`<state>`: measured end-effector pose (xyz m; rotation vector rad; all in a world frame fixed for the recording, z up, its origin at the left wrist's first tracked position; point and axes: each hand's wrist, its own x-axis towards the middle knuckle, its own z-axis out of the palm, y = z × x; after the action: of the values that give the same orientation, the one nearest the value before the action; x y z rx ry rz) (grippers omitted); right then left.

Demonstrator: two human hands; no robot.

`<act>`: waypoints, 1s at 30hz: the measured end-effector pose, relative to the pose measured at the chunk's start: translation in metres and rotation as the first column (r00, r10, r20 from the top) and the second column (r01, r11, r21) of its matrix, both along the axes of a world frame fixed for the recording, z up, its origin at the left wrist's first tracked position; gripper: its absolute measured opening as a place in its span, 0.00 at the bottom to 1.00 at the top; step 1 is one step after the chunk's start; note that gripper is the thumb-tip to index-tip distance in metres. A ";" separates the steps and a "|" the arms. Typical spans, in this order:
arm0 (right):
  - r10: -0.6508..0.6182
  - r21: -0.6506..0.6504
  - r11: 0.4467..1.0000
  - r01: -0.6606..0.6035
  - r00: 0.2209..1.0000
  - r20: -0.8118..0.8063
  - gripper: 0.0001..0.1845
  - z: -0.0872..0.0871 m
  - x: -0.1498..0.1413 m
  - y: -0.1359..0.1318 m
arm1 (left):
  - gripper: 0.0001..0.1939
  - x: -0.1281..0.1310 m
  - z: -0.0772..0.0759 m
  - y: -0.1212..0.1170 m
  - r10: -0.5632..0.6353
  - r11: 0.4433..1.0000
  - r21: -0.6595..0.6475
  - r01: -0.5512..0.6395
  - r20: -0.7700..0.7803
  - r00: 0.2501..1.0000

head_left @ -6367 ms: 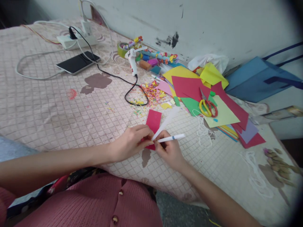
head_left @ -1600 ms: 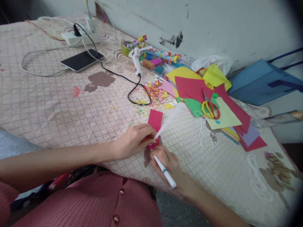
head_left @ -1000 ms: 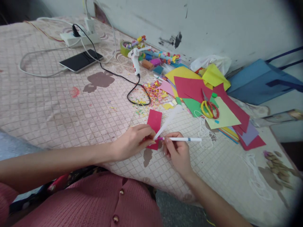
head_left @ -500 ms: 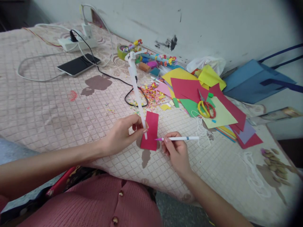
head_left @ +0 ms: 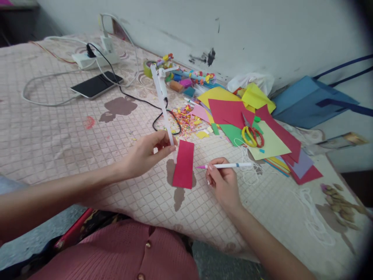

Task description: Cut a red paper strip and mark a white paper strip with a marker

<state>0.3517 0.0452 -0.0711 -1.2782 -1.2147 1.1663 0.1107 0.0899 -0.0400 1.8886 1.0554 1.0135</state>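
My left hand (head_left: 144, 153) pinches a long thin translucent strip (head_left: 163, 107), probably a ruler, and holds it raised and pointing away from me. My right hand (head_left: 223, 181) grips a white felt pen (head_left: 225, 166) with a pink tip, lying level with the tip pointing left. Between the two hands a red rectangular piece of paper (head_left: 184, 164) lies flat on the quilted cloth (head_left: 67, 132); neither hand touches it.
A pile of coloured paper sheets (head_left: 247, 124) with yellow-and-red scissors (head_left: 252, 136) lies right of centre. A glue gun (head_left: 162, 79) with black cable, paper scraps (head_left: 186, 118), a phone (head_left: 96, 84), a power strip (head_left: 94, 58), a blue bag (head_left: 314, 101) and white string (head_left: 314, 221) are about.
My left hand lifted the translucent strip off the red paper and swung it upright and leftward. My right hand drew the pen back to the right, off the paper.
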 end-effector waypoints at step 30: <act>-0.183 0.211 0.953 0.218 0.968 -0.172 0.09 0.004 0.001 0.074 | 0.12 -0.011 0.001 0.114 0.104 0.990 -0.117 -0.080 0.215 0.971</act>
<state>0.3528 0.1195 -0.0666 -1.0915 -1.0472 0.9290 0.0996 0.2038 -0.0393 1.6113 1.0523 1.1662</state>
